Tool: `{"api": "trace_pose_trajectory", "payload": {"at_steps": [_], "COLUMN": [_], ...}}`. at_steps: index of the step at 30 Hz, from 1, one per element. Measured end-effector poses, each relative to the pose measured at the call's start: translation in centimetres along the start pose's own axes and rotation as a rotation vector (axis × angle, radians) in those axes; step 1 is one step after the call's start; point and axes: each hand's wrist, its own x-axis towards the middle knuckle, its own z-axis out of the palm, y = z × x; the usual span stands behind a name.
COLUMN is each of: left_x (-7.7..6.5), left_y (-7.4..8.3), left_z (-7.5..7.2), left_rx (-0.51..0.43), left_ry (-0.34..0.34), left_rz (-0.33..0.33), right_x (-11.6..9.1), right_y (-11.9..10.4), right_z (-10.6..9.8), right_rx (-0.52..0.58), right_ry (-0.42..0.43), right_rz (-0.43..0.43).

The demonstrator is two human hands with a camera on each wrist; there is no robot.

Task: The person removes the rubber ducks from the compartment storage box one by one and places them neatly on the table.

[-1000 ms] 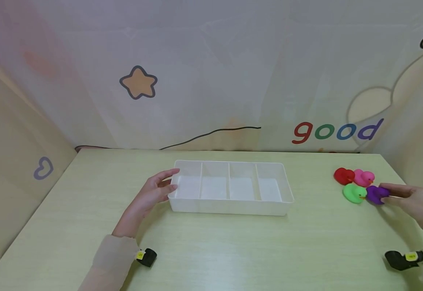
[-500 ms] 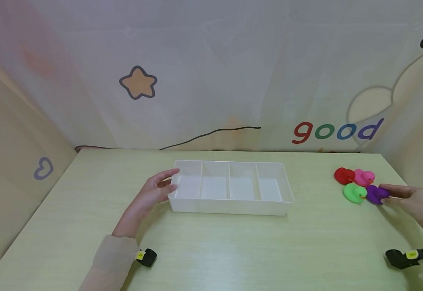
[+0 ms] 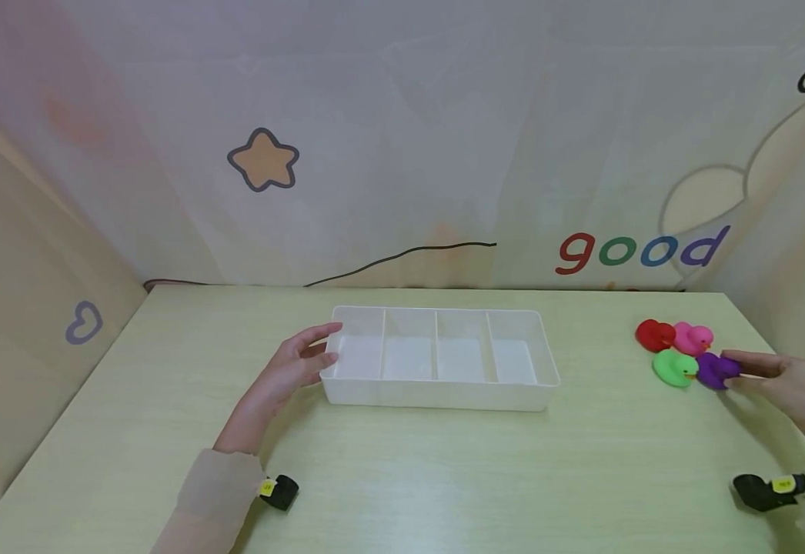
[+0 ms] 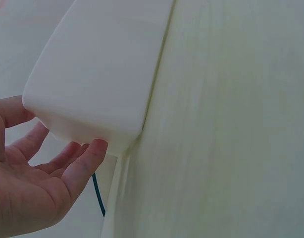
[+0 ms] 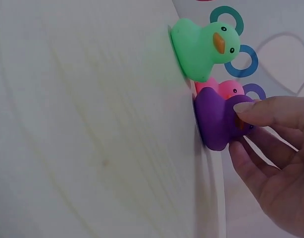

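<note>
A white divided box (image 3: 437,394) with several compartments in a row stands on the table, and nothing lies inside it. My left hand (image 3: 298,362) rests against its left end, thumb and forefinger at the rim. In the left wrist view, the fingertips (image 4: 98,145) touch the end wall with the fingers spread. At the far right, my right hand (image 3: 786,385) pinches a purple rubber duck (image 3: 714,371), thumb on its head. The duck remains on the table. Close around it sit a green duck (image 3: 673,368), a pink duck (image 3: 689,337) and a red duck (image 3: 654,335).
The pale wooden table (image 3: 402,477) reaches back to a printed cloth backdrop (image 3: 389,154), with more cloth at both sides. Each wrist wears a small black camera, one at the left sleeve (image 3: 208,492).
</note>
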Motion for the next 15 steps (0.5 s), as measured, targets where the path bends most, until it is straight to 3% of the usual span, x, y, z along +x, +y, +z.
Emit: {"api": "trace_pose_trajectory", "payload": {"at_steps": [9,11,15], "left_x": [-0.4,-0.5,-0.7], "left_y": [-0.1,-0.1,-0.1], "left_z": [-0.5,-0.6,-0.7], "left_rx": [0.084,0.092,0.099], "left_ry": [-0.013,-0.001,-0.002], "left_rz": [0.011,0.017,0.024], "right_x": [2.9,2.6,0.7], "right_y": [4.6,3.7,-0.3], "right_z": [0.0,0.2,0.4], "right_rx": [-0.081,-0.059,-0.035], "right_ry": [0.072,0.073,0.049], "right_rz": [-0.076,-0.082,-0.089]}}
